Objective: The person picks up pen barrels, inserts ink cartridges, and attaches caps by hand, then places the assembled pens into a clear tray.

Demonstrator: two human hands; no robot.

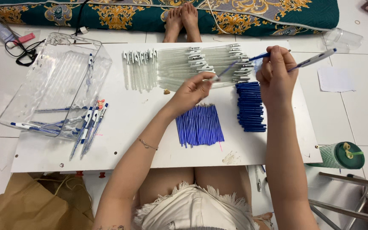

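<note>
Blue refill [225, 69] spans left hand [192, 91] and right hand [274, 72].

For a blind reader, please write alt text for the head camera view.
Over a white board, the left hand holds a blue refill and the right hand two pens. Below lie blue refills and blue grips.

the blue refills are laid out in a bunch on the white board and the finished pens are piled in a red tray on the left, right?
Not quite: the head view shows the tray is clear plastic, not red. The rest holds: blue refills lie bunched on the white board, finished pens at the tray's left side.
</note>
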